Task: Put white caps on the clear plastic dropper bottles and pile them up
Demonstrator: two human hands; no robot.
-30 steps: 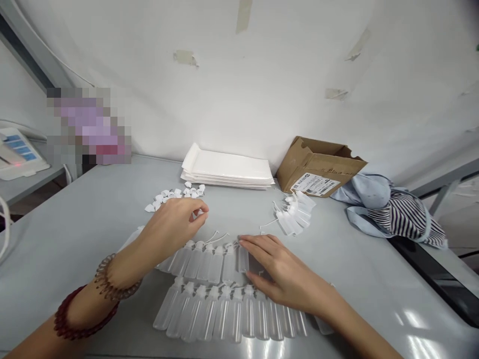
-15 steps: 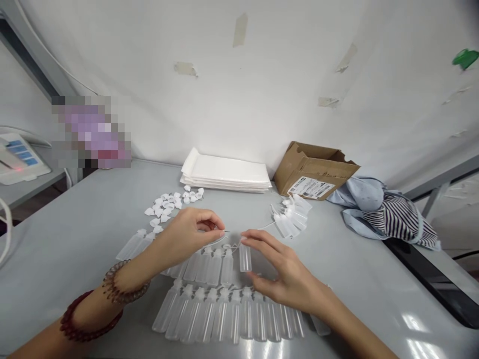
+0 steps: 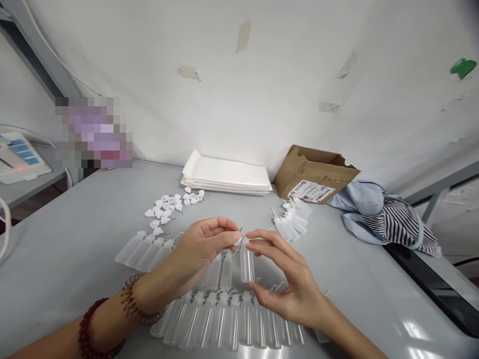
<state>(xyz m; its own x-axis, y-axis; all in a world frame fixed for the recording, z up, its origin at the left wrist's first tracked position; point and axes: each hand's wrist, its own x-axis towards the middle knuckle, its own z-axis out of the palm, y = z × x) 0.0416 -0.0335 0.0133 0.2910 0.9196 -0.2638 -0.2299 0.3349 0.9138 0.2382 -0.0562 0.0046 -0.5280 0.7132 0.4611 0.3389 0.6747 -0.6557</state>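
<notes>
Between thumb and fingertips, my left hand pinches a small white cap with a thin dark needle tip pointing up. Close to its right, my right hand holds a translucent plastic bottle upright, fingers near its neck and thumb near its base. The cap is beside the bottle's top; whether they touch I cannot tell. Below my hands lies a row of similar bottles. A second row runs behind my left forearm, partly hidden. Loose white needle caps are scattered at the left back.
White padded envelopes are stacked against the wall. An open cardboard box stands to their right, with a cluster of bottles before it. Farther right lie a striped cloth bag and a long black object.
My left hand has moved right, bringing the needle cap close to the bottle's top. The bottle in my right hand is slightly lower. More of the left-hand bottles now show.
</notes>
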